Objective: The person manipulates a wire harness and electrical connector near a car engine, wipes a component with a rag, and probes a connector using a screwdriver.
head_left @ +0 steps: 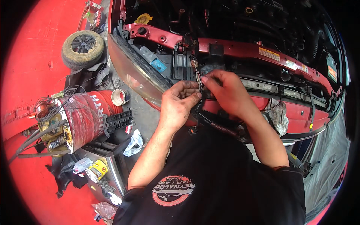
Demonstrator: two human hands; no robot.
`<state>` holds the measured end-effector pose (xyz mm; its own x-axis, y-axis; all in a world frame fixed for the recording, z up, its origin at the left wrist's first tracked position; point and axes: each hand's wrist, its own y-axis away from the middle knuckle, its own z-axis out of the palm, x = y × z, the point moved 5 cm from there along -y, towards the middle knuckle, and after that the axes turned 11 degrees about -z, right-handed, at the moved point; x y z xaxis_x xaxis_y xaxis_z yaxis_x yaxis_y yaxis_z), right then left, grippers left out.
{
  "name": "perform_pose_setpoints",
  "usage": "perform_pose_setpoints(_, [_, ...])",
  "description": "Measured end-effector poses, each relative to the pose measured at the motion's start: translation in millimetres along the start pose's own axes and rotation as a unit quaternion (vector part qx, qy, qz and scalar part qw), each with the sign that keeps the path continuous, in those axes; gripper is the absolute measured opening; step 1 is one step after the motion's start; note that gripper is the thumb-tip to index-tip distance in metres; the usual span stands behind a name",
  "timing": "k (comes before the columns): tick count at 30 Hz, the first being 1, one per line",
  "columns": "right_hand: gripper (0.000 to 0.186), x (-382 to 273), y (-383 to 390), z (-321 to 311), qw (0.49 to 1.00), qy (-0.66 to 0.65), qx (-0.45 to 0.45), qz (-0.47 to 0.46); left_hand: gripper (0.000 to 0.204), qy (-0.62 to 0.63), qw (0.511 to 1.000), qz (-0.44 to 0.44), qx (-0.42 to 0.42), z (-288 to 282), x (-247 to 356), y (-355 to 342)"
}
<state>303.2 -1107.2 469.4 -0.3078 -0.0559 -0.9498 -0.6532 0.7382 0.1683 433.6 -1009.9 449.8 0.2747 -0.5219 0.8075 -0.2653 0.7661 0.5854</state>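
A wiring harness (194, 63) hangs down over the red front crossmember (240, 48) of a car with its engine bay exposed. Bare, stripped-looking wires show where its covering ends, between my two hands. My left hand (180, 98) pinches the harness from the left, thumb and fingers closed round it. From the right, my right hand (227, 88) holds the wires a little higher, with thumb and forefinger pressed together. Below my hands the harness goes on in dark corrugated tubing (221, 127). What lies behind my fingers is hidden.
A headlight (137, 69) and a small clear bottle with a blue label (155, 63) are left of my hands. A dirty rag (276, 116) hangs on the bumper at right. Further left stand a wheel (82, 48), a red drum (88, 116) and a metal cabinet (108, 165).
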Motion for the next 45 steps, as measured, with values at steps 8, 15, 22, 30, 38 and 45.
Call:
perform_pose_setpoints(8, [0.013,14,-17,5,0.999,-0.019,0.014,-0.025,0.016,-0.022,1.000,-0.017,0.000,-1,0,-12])
perform_pose_setpoints(15, [0.017,10,-22,4,0.999,0.003,-0.046,0.023,0.027,-0.108,0.980,-0.059,-0.155,9,-7,-11])
perform_pose_setpoints(22, [0.015,27,-23,18,0.993,-0.113,-0.022,0.005,0.014,-0.175,0.977,-0.092,-0.079,14,5,-7])
perform_pose_setpoints(30, [0.018,34,-21,17,0.912,-0.394,0.003,0.115,0.028,-0.306,0.945,0.076,0.082,22,8,-7])
perform_pose_setpoints(38, [0.016,36,-24,15,0.885,-0.459,0.017,0.070,0.025,-0.256,0.956,0.100,0.100,26,9,-7])
perform_pose_setpoints(45, [0.016,38,-23,15,0.835,-0.541,-0.011,0.096,0.023,-0.197,0.968,0.129,0.085,26,1,-4])
